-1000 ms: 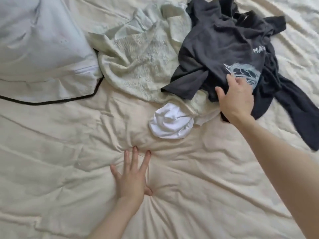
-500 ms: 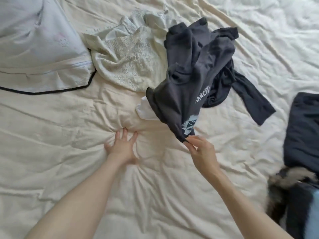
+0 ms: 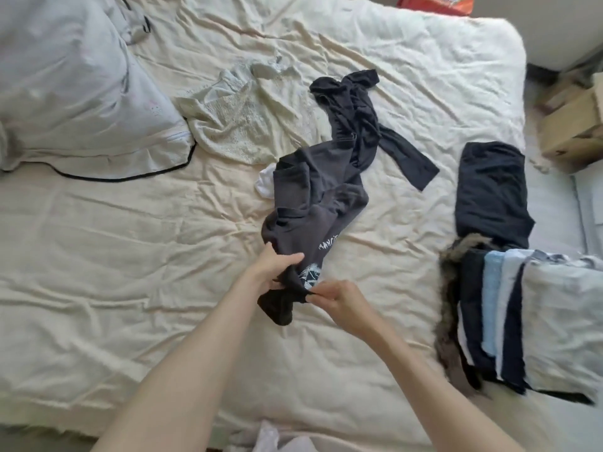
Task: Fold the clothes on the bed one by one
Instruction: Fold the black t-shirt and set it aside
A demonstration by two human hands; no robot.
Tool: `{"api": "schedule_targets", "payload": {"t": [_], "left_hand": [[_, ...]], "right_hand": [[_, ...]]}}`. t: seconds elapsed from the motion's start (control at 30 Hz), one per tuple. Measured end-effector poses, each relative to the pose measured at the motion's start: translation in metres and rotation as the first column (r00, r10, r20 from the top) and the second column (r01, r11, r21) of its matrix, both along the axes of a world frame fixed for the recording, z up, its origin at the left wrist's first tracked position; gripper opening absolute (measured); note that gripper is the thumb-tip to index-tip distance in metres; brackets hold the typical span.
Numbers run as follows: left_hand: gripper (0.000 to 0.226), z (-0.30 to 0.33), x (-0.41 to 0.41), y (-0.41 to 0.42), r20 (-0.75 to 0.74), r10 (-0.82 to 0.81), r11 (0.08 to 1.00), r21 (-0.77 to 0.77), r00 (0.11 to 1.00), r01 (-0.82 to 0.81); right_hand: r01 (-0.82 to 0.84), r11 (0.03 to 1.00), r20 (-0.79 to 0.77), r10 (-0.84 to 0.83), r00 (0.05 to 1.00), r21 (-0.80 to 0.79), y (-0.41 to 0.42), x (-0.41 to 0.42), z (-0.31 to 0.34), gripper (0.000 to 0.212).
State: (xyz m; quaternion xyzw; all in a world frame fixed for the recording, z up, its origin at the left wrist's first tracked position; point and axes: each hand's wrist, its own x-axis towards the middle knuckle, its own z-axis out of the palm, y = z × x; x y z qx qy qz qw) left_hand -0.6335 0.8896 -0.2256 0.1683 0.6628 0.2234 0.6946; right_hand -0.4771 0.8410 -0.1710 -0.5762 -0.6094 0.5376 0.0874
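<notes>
Gripping crumpled dark cotton shirt

Both hands, left and right, grip dark grey T-shirt hem over cream bedsheet.

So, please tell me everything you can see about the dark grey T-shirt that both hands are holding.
The dark grey T-shirt looks like soft knit cotton with white lettering and a pale graphic print. It is unfolded and crumpled, stretched from the hands toward the bed's middle. The left hand grips its bunched near end; the right hand pinches an edge. Its far part lies on the cream bedcover, touching a black garment and a white cloth.
</notes>
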Motion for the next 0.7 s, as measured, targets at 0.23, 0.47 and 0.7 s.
{"api": "schedule_targets", "payload": {"t": [0.23, 0.47, 0.7], "left_hand": [[0.017, 0.042, -0.001, -0.099, -0.451, -0.156, 0.94, 0.204, 0.878, 0.272], [0.011, 0.1, 0.02, -0.157, -0.56, -0.441, 0.593, 0.404, 0.701, 0.696], [0.02, 0.127, 0.038, -0.196, -0.651, -0.463, 0.458, 0.405, 0.601, 0.791]], "right_hand": [[-0.01, 0.976, 0.06, 0.024, 0.998, -0.219, -0.089, 0.027, 0.026, 0.022], [0.552, 0.706, -0.057, -0.636, 0.769, -0.443, -0.101, 0.029, 0.048, 0.036], [0.588, 0.688, -0.017, -0.656, 0.754, -0.425, -0.095, 0.023, 0.065, 0.018]]}}
